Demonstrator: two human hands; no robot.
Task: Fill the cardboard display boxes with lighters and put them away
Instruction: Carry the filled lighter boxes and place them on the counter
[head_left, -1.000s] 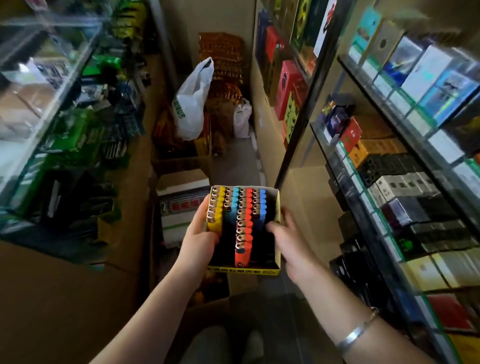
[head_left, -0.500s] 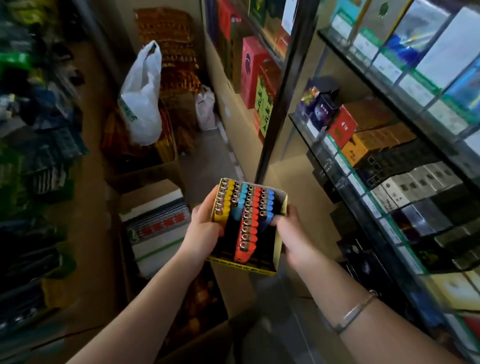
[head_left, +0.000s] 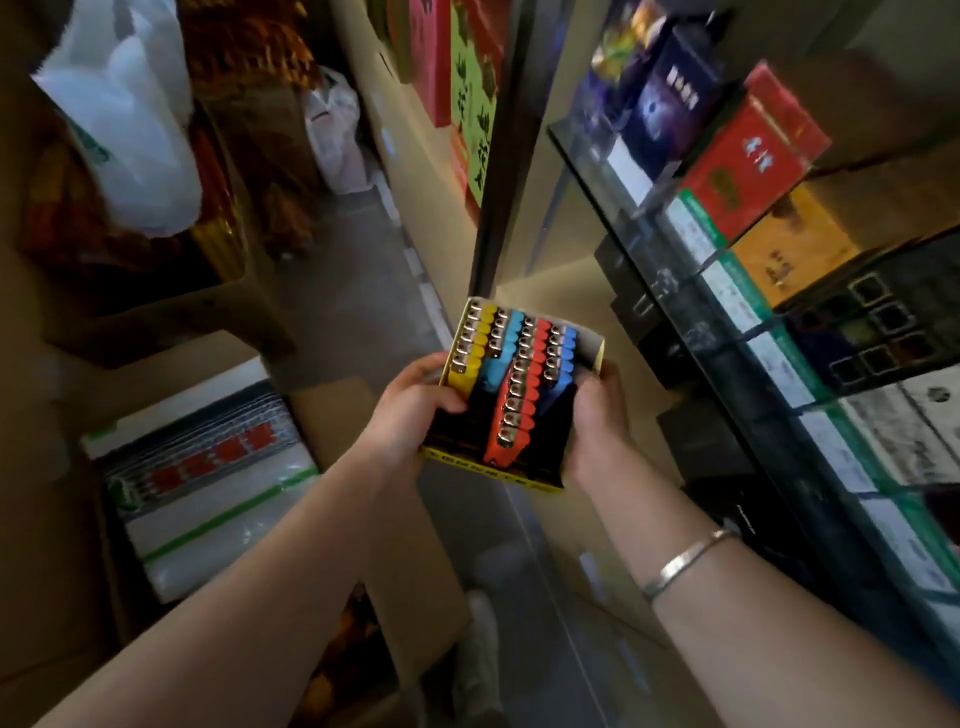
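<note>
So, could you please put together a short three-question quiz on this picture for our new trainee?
1. True or false: both hands, left and right, hold the display box.
2. Which row of lighters reaches nearest the front edge of the box? A) yellow B) red C) dark blue
3. Fill in: the bracelet sits on the ____ wrist.

Key: 1 true; 2 B; 3 right.
</note>
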